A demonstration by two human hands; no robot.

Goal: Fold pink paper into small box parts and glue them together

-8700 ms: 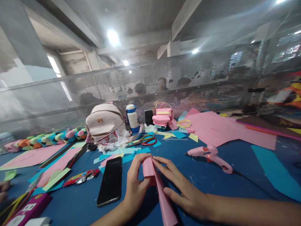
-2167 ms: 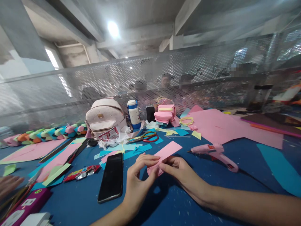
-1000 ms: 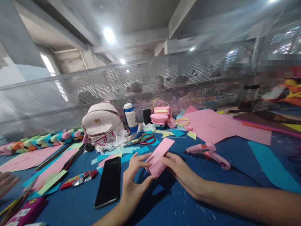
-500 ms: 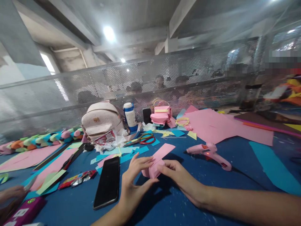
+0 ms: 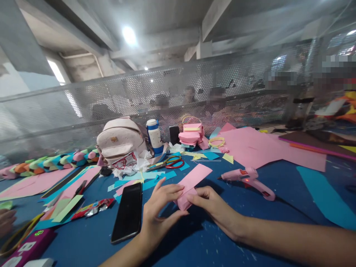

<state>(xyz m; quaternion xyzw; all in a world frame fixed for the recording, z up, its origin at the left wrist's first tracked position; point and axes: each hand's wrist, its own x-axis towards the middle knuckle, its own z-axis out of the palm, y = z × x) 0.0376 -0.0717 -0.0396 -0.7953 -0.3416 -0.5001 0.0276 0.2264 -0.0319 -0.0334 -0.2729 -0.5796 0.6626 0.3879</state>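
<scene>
A small folded piece of pink paper [image 5: 191,181] is held between my two hands above the blue table, with a long flat strip sticking up and to the right. My left hand [image 5: 162,202] grips its left side, fingers on top and thumb underneath. On the right side, my right hand [image 5: 213,204] pinches the lower folded part between thumb and fingers. To the right lies a pink hot glue gun [image 5: 249,180], a red light glowing on it. A black phone [image 5: 128,211] lies left of my left hand.
Scissors [image 5: 169,163] with paper scraps lie ahead. Behind stand a light backpack [image 5: 121,139], a bottle [image 5: 154,136] and a pink paper bag [image 5: 191,133]. Large pink sheets [image 5: 250,146] lie back right. At far left, another person's hand [image 5: 6,221] is beside a purple box [image 5: 32,246].
The pink paper has turned a little in my hands, its strip shifting right and up. At far left, the other person's hand has drawn back, and yellow-handled scissors now show there.
</scene>
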